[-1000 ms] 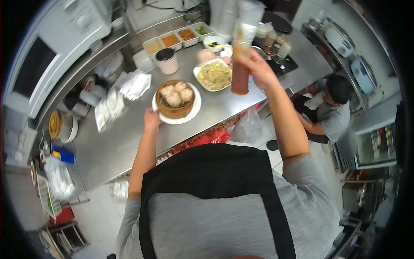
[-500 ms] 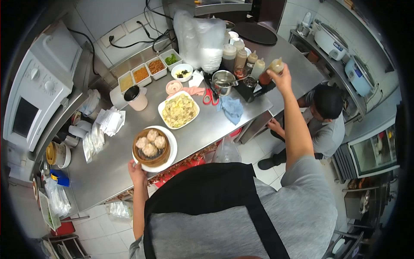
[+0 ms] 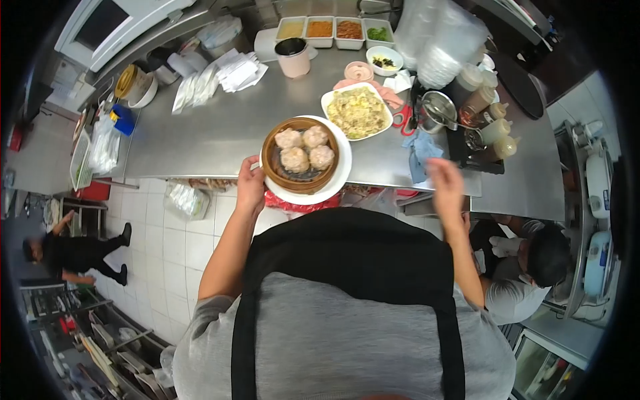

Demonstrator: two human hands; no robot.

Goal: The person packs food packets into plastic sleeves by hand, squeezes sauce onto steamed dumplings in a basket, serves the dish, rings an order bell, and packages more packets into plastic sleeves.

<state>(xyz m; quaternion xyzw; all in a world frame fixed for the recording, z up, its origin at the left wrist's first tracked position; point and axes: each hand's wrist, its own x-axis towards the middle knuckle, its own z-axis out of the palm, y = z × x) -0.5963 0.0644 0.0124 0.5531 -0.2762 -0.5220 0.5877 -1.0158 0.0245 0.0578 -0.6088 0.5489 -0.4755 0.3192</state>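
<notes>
A round bamboo steamer [image 3: 269, 157] with several dumplings [image 3: 294, 159] in it stands on a white plate [image 3: 343, 170] near the counter's front edge. My left hand [image 3: 251, 183] grips the plate's left rim, fingers closed around it beside the steamer. My right hand [image 3: 447, 183] is raised at the front edge, close to a blue cloth [image 3: 421, 152]. Motion smears its fingers, and no object shows in it. Behind the steamer sits a white square dish [image 3: 357, 112] of yellowish chopped food. Squeeze bottles [image 3: 495, 131] stand at the right, beside a metal pot [image 3: 438, 110].
Topping trays [image 3: 335, 33] line the back of the steel counter [image 3: 213, 140]. Red scissors [image 3: 403, 121] lie by the pot. White paper packets [image 3: 237, 72] are at the left. One person [image 3: 533, 267] is low at my right; another [image 3: 80, 255] stands far left.
My right hand has let go of the squeeze bottle, which now stands with the others, and has come back toward me. The view has turned left. My left hand stays at the plate.
</notes>
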